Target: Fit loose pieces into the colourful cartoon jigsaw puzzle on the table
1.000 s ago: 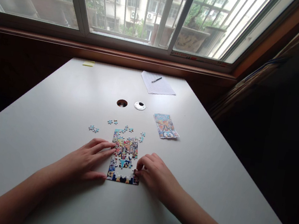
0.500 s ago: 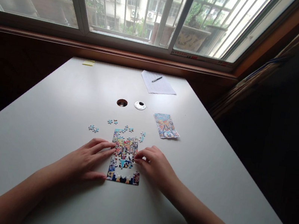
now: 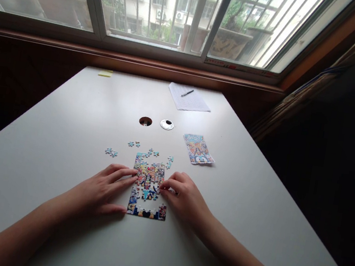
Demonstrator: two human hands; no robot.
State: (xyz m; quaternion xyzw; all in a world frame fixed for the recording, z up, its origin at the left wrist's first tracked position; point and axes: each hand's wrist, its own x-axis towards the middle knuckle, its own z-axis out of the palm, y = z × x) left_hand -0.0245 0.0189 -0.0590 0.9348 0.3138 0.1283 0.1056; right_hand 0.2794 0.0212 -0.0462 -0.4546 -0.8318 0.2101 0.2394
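Observation:
A small, colourful, partly assembled jigsaw puzzle (image 3: 148,187) lies flat on the white table (image 3: 63,133). My left hand (image 3: 104,191) rests flat against the puzzle's left edge, fingers stretched out and touching it. My right hand (image 3: 184,195) is at the puzzle's right edge, its fingertips pinched together and pressing at the middle of that edge. What the pinch holds, if anything, is too small to make out. Loose blue puzzle pieces (image 3: 111,152) lie scattered just beyond the puzzle's far edge.
A printed picture bag (image 3: 198,149) lies right of the puzzle. Farther back are a round cable hole (image 3: 145,121), its silver cap (image 3: 166,124), a sheet of paper (image 3: 188,98) with a pen (image 3: 187,92), and a yellow sticky pad (image 3: 105,73). A window is behind.
My right hand moved up from the puzzle's lower right corner to the middle of its right edge. My left hand stayed put.

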